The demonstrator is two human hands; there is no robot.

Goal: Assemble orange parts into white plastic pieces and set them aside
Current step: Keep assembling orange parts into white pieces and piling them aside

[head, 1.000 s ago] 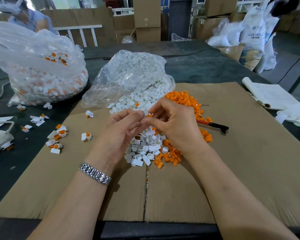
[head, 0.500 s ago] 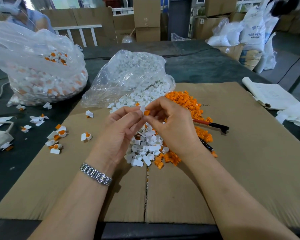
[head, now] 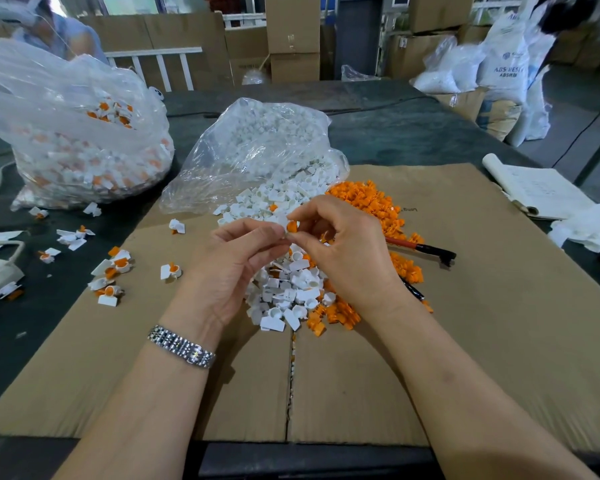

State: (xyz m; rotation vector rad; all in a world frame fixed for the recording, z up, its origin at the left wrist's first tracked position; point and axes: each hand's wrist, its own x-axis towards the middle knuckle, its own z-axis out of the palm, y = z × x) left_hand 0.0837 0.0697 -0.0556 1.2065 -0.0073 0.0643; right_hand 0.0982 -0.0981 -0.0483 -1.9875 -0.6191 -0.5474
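My left hand (head: 236, 261) pinches a small white plastic piece (head: 282, 221) above the middle of the cardboard. My right hand (head: 343, 251) pinches an orange part (head: 292, 226) and holds it against that white piece. Under both hands lies a heap of white pieces (head: 288, 292). Loose orange parts (head: 371, 206) are piled behind and to the right of it. Several joined white-and-orange pieces (head: 113, 271) lie scattered at the left edge of the cardboard.
A clear bag of white pieces (head: 257, 154) lies open behind the heap. A larger bag of joined pieces (head: 73, 133) stands at the far left. A red-and-black tool (head: 420, 248) lies right of my hands, a notebook (head: 537, 188) farther right. Another person (head: 45, 26) sits behind.
Both hands have risen slightly off the heap. The orange part between my right fingertips has come into view and now sits against the white piece.
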